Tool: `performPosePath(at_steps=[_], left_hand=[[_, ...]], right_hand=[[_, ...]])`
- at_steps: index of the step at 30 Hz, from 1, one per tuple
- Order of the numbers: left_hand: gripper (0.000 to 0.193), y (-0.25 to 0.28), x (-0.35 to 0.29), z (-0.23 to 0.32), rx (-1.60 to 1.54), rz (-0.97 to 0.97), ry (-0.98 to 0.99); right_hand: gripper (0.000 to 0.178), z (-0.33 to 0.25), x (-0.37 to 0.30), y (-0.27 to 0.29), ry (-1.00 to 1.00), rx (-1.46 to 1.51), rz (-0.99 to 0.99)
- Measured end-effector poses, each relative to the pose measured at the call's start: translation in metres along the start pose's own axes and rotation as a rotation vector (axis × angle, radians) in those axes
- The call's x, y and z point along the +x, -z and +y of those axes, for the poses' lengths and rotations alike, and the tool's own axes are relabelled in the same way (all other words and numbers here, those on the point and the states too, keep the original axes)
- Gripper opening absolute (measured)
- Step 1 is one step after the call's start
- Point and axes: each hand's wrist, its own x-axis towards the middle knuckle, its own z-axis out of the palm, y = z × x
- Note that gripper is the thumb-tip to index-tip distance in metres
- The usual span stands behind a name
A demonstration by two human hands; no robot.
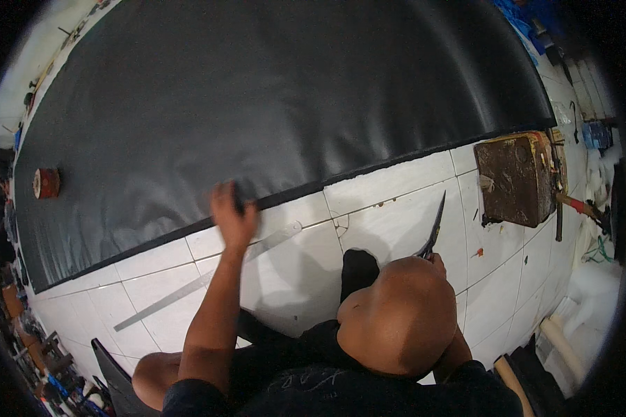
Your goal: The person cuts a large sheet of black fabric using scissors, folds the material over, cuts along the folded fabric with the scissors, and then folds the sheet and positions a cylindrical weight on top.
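A large black sheet (278, 90) with a smooth, leather-like surface covers much of the floor in front of me. My left hand (234, 219) rests at its near edge, fingers bent around something dark that blends with the sheet; I cannot make out what it is. On the right, my right hand (436, 263) grips a pair of dark scissors (435, 229), tip pointing away from me and apart from the sheet. My bent knee hides most of that hand and the scissor handles. A long, thin ruler (167, 299) lies on the tiles beneath my left forearm.
White floor tiles (389, 215) lie between me and the sheet. A worn brown block (515, 181) stands by the sheet's right corner, with a red-handled tool (577, 205) beside it. A reddish round roll (46, 183) sits on the sheet's left side. Rolled material (562, 340) lies at the lower right.
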Motion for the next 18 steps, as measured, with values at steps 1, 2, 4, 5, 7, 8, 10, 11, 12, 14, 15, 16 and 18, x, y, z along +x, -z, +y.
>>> performPosePath(at_steps=[1,2,4,5,7,8,10,11,12,14,15,16,18], left_hand=[[0.064,-0.009,0.004,0.041,-0.031,-0.126,-0.097],[0.066,-0.018,0.009,0.072,-0.016,-0.225,-0.21],[0.068,-0.039,0.009,0.1,0.016,-0.32,-0.3],[0.068,-0.052,0.007,0.098,0.045,-0.372,-0.355],[0.069,-0.055,0.001,0.078,0.098,-0.434,-0.383],[0.068,-0.059,0.0,0.08,0.11,-0.444,-0.389],[0.067,-0.063,-0.002,0.084,0.115,-0.456,-0.388],[0.064,-0.063,-0.001,0.085,0.11,-0.44,-0.388],[0.06,-0.063,-0.001,0.086,0.109,-0.421,-0.388],[0.055,-0.065,0.0,0.089,0.148,-0.384,-0.421],[0.049,-0.066,-0.001,0.09,0.186,-0.349,-0.46],[0.049,-0.067,0.0,0.092,0.184,-0.352,-0.462],[0.04,-0.07,0.0,0.096,0.068,-0.245,-0.43]], right_hand=[[0.036,0.012,0.006,-0.002,-0.001,-0.013,0.003],[0.033,0.031,0.015,-0.015,0.016,0.258,-0.049],[0.029,0.047,0.027,-0.042,-0.019,0.744,-0.201],[0.028,0.038,0.028,-0.056,-0.084,0.959,-0.292],[0.03,-0.056,-0.02,-0.049,0.148,0.626,-0.399],[0.03,-0.072,-0.026,-0.044,0.146,0.618,-0.399],[0.039,-0.09,-0.031,-0.039,0.105,0.523,-0.627],[0.039,-0.092,-0.033,-0.042,0.103,0.519,-0.63],[0.04,-0.095,-0.033,-0.043,0.061,0.618,-0.776],[0.04,-0.098,-0.032,-0.048,0.017,0.715,-0.928],[0.041,-0.099,-0.031,-0.052,-0.001,0.724,-0.936],[0.042,-0.1,-0.031,-0.054,-0.021,0.733,-0.936],[0.043,-0.104,-0.03,-0.06,-0.045,0.745,-0.933]])
